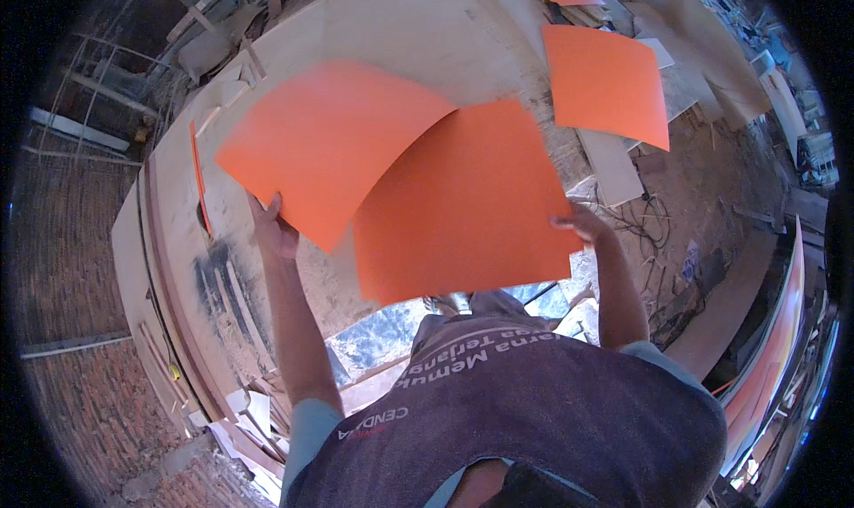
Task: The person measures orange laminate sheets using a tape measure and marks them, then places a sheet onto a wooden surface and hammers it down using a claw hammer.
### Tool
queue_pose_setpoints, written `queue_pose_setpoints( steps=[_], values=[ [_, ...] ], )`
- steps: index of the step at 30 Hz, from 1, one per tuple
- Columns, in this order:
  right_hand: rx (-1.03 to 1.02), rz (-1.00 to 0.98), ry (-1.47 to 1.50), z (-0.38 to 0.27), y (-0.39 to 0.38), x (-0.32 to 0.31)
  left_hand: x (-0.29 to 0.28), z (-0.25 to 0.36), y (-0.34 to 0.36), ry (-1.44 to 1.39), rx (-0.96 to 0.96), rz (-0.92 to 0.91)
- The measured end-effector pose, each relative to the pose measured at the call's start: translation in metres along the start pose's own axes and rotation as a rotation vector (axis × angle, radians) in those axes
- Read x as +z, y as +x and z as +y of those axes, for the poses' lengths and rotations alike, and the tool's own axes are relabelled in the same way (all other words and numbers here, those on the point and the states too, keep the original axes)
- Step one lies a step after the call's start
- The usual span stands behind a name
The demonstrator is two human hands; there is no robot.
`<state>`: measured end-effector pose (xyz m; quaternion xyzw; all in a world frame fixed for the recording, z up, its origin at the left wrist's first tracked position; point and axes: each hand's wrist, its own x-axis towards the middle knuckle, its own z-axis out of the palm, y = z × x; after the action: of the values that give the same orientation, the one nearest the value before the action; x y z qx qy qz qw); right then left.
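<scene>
Two flat orange sheets are held up in front of me, overlapping near the middle. My left hand (277,230) pinches the lower left edge of the left orange sheet (325,139), thumb on top. At the right, my right hand (580,225) grips the right edge of the other orange sheet (463,205), with the thumb over its face. The right sheet looks darker and lies nearer to my body. Both sheets are slightly bowed. Most of the fingers of each hand are hidden behind the sheets.
A large pale wooden board (418,28) spreads beneath the sheets. Another orange sheet (609,85) rests at the far right, beside wooden offcuts (609,170) and a dark cable (656,223). At the left are a thin orange strip (197,179) and a brick surface (67,241).
</scene>
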<state>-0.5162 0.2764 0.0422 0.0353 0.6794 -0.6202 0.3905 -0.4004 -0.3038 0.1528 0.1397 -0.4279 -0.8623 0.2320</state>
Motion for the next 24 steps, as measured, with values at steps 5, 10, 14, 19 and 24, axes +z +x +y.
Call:
queue_pose_setpoints(
  steps=[5, 10, 14, 19, 24],
  values=[
    [0.13, 0.039, -0.023, 0.07, -0.016, -0.019, 0.014, -0.01, 0.073, 0.033, 0.009, -0.096],
    [0.226, 0.057, 0.034, 0.099, -0.035, -0.025, 0.051, -0.023, 0.128, 0.108, 0.014, -0.232],
    [0.179, 0.098, 0.044, 0.104, -0.04, -0.018, 0.054, -0.032, 0.184, 0.168, -0.046, -0.309],
    [0.082, 0.252, -0.027, 0.098, -0.054, -0.001, 0.044, -0.081, 0.26, 0.314, -0.21, -0.261],
    [0.217, 0.348, 0.037, 0.094, -0.07, 0.021, -0.003, -0.143, 0.312, 0.432, -0.286, -0.134]
  ],
)
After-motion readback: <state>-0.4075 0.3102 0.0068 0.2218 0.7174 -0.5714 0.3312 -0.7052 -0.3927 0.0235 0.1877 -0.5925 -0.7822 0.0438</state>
